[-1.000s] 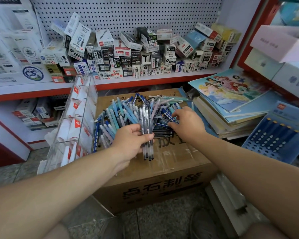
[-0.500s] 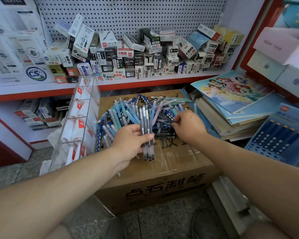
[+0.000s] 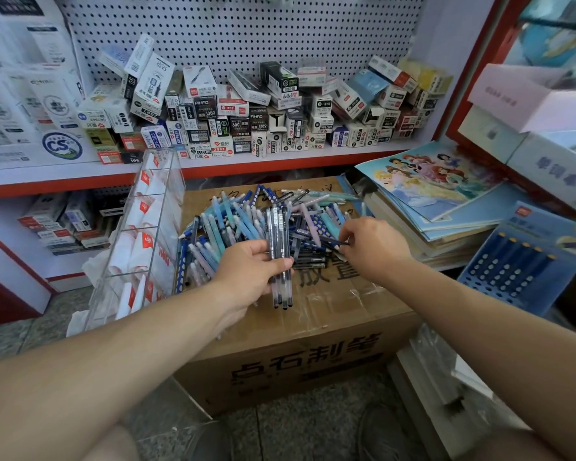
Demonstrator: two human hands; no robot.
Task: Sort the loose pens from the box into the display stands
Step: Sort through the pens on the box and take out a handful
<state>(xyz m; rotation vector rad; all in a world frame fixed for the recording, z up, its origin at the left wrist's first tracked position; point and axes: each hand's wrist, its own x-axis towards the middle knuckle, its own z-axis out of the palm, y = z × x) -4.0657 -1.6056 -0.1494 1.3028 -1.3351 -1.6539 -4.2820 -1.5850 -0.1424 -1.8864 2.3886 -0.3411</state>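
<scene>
Lying heaped on the box, toward its far side, the pens are mostly blue, teal and pale, crossed every way. Over the box's middle the left grip is curled round a bundle of clear, dark-inked pens whose tips point toward the box's near edge. Over the pile's right side the right grip pinches one dark pen between thumb and fingertips. A clear stand sits just left of the box; books are stacked right of it.
</scene>
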